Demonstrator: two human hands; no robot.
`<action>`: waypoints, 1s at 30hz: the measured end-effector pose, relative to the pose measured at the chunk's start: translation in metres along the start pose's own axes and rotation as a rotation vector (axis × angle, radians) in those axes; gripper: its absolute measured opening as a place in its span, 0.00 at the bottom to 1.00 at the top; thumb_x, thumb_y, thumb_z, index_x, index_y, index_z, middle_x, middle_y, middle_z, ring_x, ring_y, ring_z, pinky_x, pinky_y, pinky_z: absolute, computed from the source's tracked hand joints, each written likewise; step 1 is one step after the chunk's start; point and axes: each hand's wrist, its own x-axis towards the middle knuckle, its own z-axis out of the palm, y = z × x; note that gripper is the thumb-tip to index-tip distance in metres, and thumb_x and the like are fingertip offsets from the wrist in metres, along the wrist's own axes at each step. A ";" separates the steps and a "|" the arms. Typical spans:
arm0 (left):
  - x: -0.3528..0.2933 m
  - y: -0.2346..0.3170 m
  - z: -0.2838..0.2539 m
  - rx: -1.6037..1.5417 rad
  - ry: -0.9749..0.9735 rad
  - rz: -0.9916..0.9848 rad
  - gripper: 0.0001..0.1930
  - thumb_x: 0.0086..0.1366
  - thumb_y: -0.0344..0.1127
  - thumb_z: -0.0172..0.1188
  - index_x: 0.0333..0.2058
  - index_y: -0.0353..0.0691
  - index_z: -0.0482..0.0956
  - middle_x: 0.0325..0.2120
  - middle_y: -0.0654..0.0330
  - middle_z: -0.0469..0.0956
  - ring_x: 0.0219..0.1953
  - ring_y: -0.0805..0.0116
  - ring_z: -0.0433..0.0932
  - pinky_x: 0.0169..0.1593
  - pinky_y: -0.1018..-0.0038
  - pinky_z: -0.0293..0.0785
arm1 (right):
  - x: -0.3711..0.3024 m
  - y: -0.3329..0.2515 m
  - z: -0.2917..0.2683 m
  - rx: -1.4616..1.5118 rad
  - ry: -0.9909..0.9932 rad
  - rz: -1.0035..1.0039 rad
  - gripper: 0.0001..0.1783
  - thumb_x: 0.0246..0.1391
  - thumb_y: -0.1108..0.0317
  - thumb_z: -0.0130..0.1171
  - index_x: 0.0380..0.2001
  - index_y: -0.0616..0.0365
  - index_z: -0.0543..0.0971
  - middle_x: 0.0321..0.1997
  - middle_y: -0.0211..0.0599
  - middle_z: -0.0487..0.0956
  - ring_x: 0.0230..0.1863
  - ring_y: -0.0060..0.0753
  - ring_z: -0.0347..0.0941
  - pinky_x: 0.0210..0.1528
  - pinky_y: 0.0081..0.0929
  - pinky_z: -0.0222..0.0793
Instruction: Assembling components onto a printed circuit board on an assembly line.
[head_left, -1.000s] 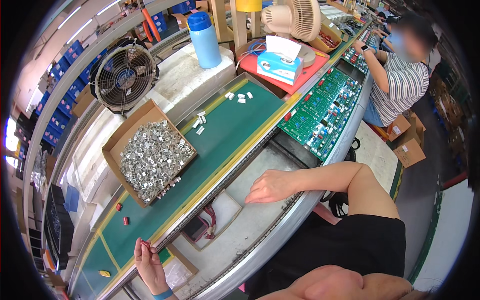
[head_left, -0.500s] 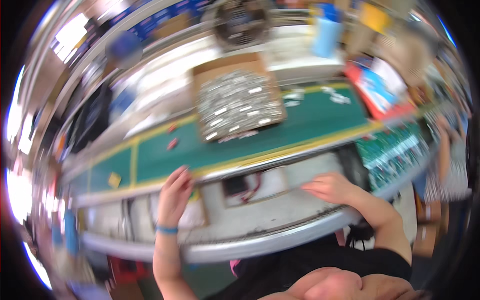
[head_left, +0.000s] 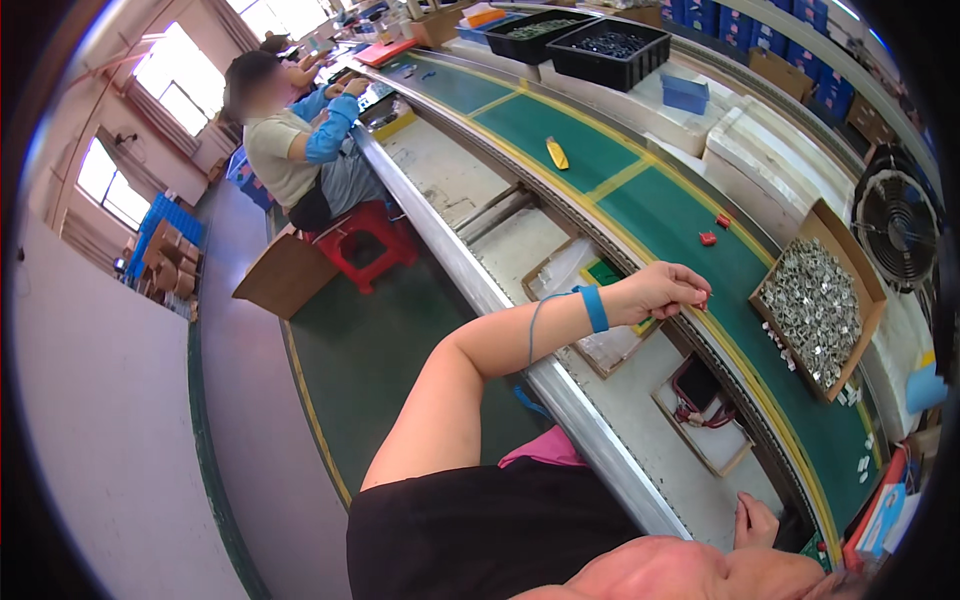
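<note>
Your view has swung left since a moment ago, and your left hand (head_left: 665, 290) has reached out to the green belt (head_left: 600, 150) | fingers curled, pinching a small red part (head_left: 703, 297) at the belt's near edge | box of metal pieces (head_left: 820, 300) at three o'clock | right hand (head_left: 755, 520) rests at five o'clock, fingers loosely together.

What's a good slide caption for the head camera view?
Left hand pinches a small red part at the green conveyor belt's edge.

A green conveyor belt (head_left: 640, 215) carries a cardboard box (head_left: 822, 296) and red parts (head_left: 708, 238).
</note>
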 end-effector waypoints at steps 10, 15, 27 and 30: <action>0.006 -0.014 0.005 0.106 0.052 -0.010 0.14 0.59 0.30 0.61 0.43 0.32 0.74 0.31 0.60 0.80 0.17 0.82 0.69 0.18 0.87 0.62 | 0.004 -0.020 -0.008 0.024 -0.030 0.178 0.07 0.49 0.77 0.56 0.33 0.64 0.78 0.25 0.46 0.76 0.26 0.46 0.72 0.29 0.35 0.66; 0.010 -0.021 0.007 0.098 0.010 -0.010 0.11 0.60 0.30 0.60 0.40 0.34 0.75 0.31 0.61 0.80 0.19 0.82 0.70 0.20 0.88 0.64 | 0.006 -0.018 -0.008 0.012 0.036 0.158 0.07 0.49 0.77 0.56 0.33 0.64 0.78 0.25 0.46 0.75 0.26 0.45 0.72 0.29 0.34 0.66; 0.008 -0.020 0.011 0.190 0.006 -0.048 0.11 0.61 0.34 0.59 0.40 0.36 0.75 0.30 0.65 0.79 0.20 0.84 0.67 0.20 0.87 0.60 | 0.005 -0.023 -0.010 -0.013 0.065 0.195 0.06 0.49 0.77 0.57 0.33 0.63 0.78 0.23 0.45 0.75 0.24 0.43 0.71 0.27 0.33 0.65; 0.004 -0.016 0.014 0.220 -0.007 -0.054 0.12 0.62 0.35 0.58 0.42 0.35 0.75 0.30 0.65 0.79 0.21 0.84 0.67 0.20 0.87 0.60 | 0.007 -0.025 -0.009 -0.017 0.078 0.217 0.06 0.48 0.77 0.58 0.32 0.62 0.79 0.22 0.44 0.74 0.22 0.42 0.71 0.26 0.33 0.65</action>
